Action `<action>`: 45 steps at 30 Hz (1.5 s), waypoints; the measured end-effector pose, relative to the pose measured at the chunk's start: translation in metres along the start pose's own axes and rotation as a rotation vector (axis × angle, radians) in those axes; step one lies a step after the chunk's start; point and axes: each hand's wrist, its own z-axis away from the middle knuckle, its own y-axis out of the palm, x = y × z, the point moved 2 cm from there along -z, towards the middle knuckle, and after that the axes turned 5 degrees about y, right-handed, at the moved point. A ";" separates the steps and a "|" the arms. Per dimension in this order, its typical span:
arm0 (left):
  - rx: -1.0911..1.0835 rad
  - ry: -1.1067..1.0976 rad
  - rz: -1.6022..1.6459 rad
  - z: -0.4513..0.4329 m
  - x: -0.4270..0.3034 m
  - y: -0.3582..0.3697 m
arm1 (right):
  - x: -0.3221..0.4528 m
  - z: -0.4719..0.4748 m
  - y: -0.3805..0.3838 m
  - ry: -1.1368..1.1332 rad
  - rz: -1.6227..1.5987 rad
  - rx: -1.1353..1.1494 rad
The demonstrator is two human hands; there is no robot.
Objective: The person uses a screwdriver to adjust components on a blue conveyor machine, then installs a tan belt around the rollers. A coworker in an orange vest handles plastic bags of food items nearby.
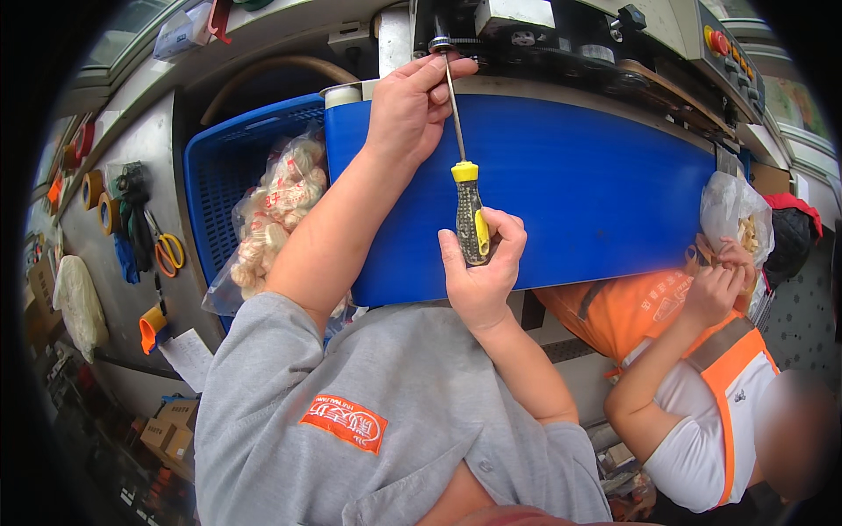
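Observation:
A long screwdriver (pixel 466 197) with a black-and-yellow handle points away from me over a blue conveyor belt (pixel 579 177). My right hand (pixel 483 269) holds the handle's end between thumb and fingers. Up at the machine's edge, my left hand (pixel 418 98) is beside the shaft, its fingertips touching or very near the upper shaft under a round knurled metal part (pixel 442 44). The shaft's tip lies at that part; how it meets it cannot be told.
Bagged, pale food pieces (pixel 283 191) fill part of a blue plastic basket (pixel 217 171) at left. Scissors (pixel 168 253) and tape rolls (pixel 107 212) lie on a metal table (pixel 154 131). A co-worker in an orange apron (pixel 612 309) handles a plastic bag (pixel 730 204) at right. A control panel (pixel 730 59) stands upper right.

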 end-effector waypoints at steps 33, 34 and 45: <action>-0.094 -0.028 -0.045 -0.007 0.003 0.002 | 0.003 -0.002 0.001 -0.134 0.084 -0.071; -0.118 -0.034 -0.050 -0.007 0.004 0.002 | 0.003 -0.002 -0.003 -0.157 0.135 -0.077; -0.164 -0.035 -0.021 -0.002 0.005 0.018 | 0.014 0.019 -0.077 -0.271 0.307 -0.119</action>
